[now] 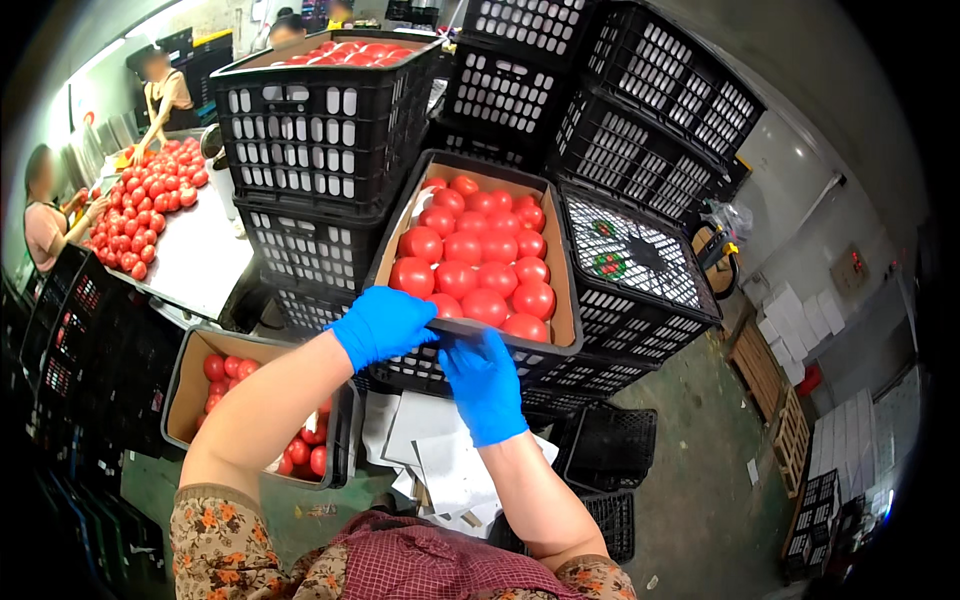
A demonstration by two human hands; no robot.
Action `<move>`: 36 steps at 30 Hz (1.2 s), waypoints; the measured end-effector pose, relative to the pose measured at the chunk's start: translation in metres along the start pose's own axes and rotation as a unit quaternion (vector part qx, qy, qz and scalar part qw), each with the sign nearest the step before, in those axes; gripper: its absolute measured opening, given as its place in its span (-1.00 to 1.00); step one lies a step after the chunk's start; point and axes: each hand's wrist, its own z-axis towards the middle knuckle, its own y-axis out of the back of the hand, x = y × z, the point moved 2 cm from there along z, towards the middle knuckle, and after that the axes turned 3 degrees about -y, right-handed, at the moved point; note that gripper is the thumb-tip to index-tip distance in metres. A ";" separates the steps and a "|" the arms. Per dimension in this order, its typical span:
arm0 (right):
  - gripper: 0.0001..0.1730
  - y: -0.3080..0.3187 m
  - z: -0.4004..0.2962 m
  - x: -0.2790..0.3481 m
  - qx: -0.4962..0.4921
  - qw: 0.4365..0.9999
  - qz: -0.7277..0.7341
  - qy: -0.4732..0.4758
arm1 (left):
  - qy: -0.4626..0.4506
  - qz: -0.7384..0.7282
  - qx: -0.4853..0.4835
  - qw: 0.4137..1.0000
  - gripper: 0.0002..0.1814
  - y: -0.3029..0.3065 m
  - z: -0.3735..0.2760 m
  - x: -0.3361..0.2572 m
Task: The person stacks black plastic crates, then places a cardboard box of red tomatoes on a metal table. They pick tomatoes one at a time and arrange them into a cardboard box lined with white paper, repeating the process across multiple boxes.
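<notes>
A black plastic crate (571,300) lined with brown cardboard holds rows of red tomatoes (484,306) just ahead of me. My left hand (390,324), in a blue glove, rests at the crate's near rim, left of its middle, with the fingertips bent at the edge. My right hand (484,386), also gloved in blue, is palm-up against the near side just below the rim, fingers pointing up. Whether either hand grips the rim is not clear. Behind my left forearm stands a lower lined crate (176,390) with more tomatoes.
Tall stacks of black crates (292,142) rise left, behind and right. Two people (169,97) handle tomatoes heaped on a table (217,262) at the far left; another head shows behind a crate. Paper sheets (457,465) and empty crates (611,450) lie low before me; wooden pallets (791,442) are right.
</notes>
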 end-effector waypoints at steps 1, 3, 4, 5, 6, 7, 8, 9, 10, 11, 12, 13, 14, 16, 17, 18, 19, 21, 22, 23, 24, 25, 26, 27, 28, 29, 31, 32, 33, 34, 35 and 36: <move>-0.47 -0.002 0.003 -0.002 0.002 1.000 0.005 0.004 | 0.000 0.003 0.000 1.000 -0.73 -0.003 0.001 0.002; -0.46 -0.004 0.009 -0.004 0.009 1.000 0.014 0.016 | -0.003 0.010 -0.002 1.000 -0.75 -0.002 0.004 0.005; -0.49 -0.002 0.010 -0.005 0.011 1.000 0.022 0.015 | -0.003 0.001 -0.004 1.000 -0.77 -0.005 0.005 0.005; -0.51 0.003 0.008 -0.007 -0.008 1.000 0.019 0.018 | -0.017 0.001 -0.006 1.000 -0.78 -0.007 0.003 0.001; -0.52 0.008 0.006 -0.010 -0.024 0.999 0.012 0.020 | -0.025 0.000 -0.012 1.000 -0.78 -0.008 -0.002 -0.002; -0.54 0.015 0.002 -0.011 -0.042 0.999 0.006 0.022 | -0.037 -0.001 -0.017 0.999 -0.78 -0.012 -0.004 -0.007; -0.58 0.019 -0.003 -0.009 -0.031 0.999 0.003 0.039 | -0.039 -0.011 -0.040 0.998 -0.79 -0.017 -0.005 -0.014; -0.60 0.025 -0.012 -0.007 -0.041 0.998 0.004 0.046 | -0.038 -0.017 -0.048 0.998 -0.77 -0.015 -0.010 -0.025; -0.60 0.024 -0.024 -0.005 -0.036 0.999 -0.003 0.040 | -0.041 -0.027 -0.039 0.998 -0.76 -0.010 -0.016 -0.037; -0.59 0.022 -0.035 -0.006 -0.027 0.999 -0.009 0.029 | -0.038 -0.035 -0.028 0.998 -0.76 -0.007 -0.027 -0.046; -0.59 0.029 -0.044 -0.008 -0.039 0.999 -0.004 0.024 | -0.057 -0.044 -0.033 0.997 -0.77 -0.009 -0.035 -0.052; -0.58 0.034 -0.053 -0.013 -0.051 0.999 0.003 0.016 | -0.073 -0.051 -0.036 0.995 -0.77 -0.016 -0.044 -0.058; -0.58 0.031 -0.064 -0.018 -0.066 0.998 0.000 0.008 | -0.104 -0.061 -0.029 0.992 -0.80 -0.024 -0.056 -0.064; -0.59 0.055 -0.074 -0.035 -0.086 0.996 0.007 -0.003 | -0.162 -0.061 -0.009 0.985 -0.84 -0.044 -0.072 -0.075; -0.60 0.050 -0.081 -0.041 -0.099 0.995 0.013 -0.013 | -0.176 -0.056 0.017 0.983 -0.84 -0.057 -0.080 -0.078; -0.60 0.057 -0.081 -0.049 -0.155 0.988 0.021 -0.015 | -0.199 -0.084 0.033 0.976 -0.85 -0.062 -0.085 -0.079; -0.61 0.066 -0.082 -0.057 -0.212 0.977 0.028 -0.018 | -0.191 -0.084 0.070 0.975 -0.80 -0.067 -0.086 -0.080; -0.62 0.097 -0.081 -0.073 -0.209 0.976 0.044 -0.053 | -0.204 -0.156 0.162 0.953 -0.74 -0.058 -0.078 -0.076; -0.65 0.106 -0.078 -0.074 -0.196 0.979 0.034 -0.041 | -0.188 -0.182 0.188 0.947 -0.73 -0.027 -0.055 -0.071; -0.68 0.110 -0.080 -0.078 -0.181 0.982 0.026 -0.037 | -0.165 -0.205 0.219 0.940 -0.72 0.002 -0.030 -0.061; -0.70 0.108 -0.080 -0.082 -0.191 0.981 0.032 -0.014 | -0.197 -0.255 -0.019 0.947 -0.76 -0.017 -0.013 -0.030; -0.72 0.104 -0.078 -0.080 -0.207 0.977 0.037 0.017 | -0.160 -0.211 -0.070 0.962 -0.71 0.005 0.034 -0.008; -0.75 0.095 -0.079 -0.074 -0.221 0.974 0.031 0.027 | -0.119 -0.170 -0.114 0.972 -0.62 0.026 0.082 0.012; -0.75 0.085 -0.078 -0.069 -0.216 0.975 0.036 0.040 | -0.065 -0.127 -0.153 0.978 -0.51 0.050 0.125 0.036; -0.76 0.084 -0.076 -0.072 -0.209 0.976 0.046 0.044 | -0.094 0.005 -0.274 0.957 -0.45 0.054 0.154 0.066; -0.76 0.082 -0.073 -0.075 -0.203 0.976 0.054 0.049 | -0.078 0.082 -0.307 0.945 -0.42 0.043 0.180 0.105; -0.76 0.073 -0.071 -0.071 -0.229 0.969 0.060 0.062 | 0.009 0.058 -0.161 0.985 -0.37 0.028 0.222 0.139; -0.76 0.076 -0.070 -0.071 -0.241 0.966 0.064 0.076 | 0.008 0.033 -0.122 0.992 -0.36 0.027 0.236 0.140; -0.76 0.079 -0.068 -0.072 -0.249 0.962 0.069 0.088 | 0.007 0.013 -0.082 0.997 -0.36 0.030 0.245 0.140; -0.75 0.082 -0.068 -0.075 -0.258 0.959 0.083 0.078 | 0.009 -0.006 -0.041 0.999 -0.35 0.031 0.251 0.140; -0.74 0.088 -0.068 -0.080 -0.258 0.958 0.091 0.083 | 0.010 -0.018 -0.016 1.000 -0.36 0.033 0.255 0.140; -0.73 0.098 -0.068 -0.087 -0.258 0.957 0.098 0.088 | 0.011 -0.029 0.009 0.999 -0.38 0.037 0.258 0.138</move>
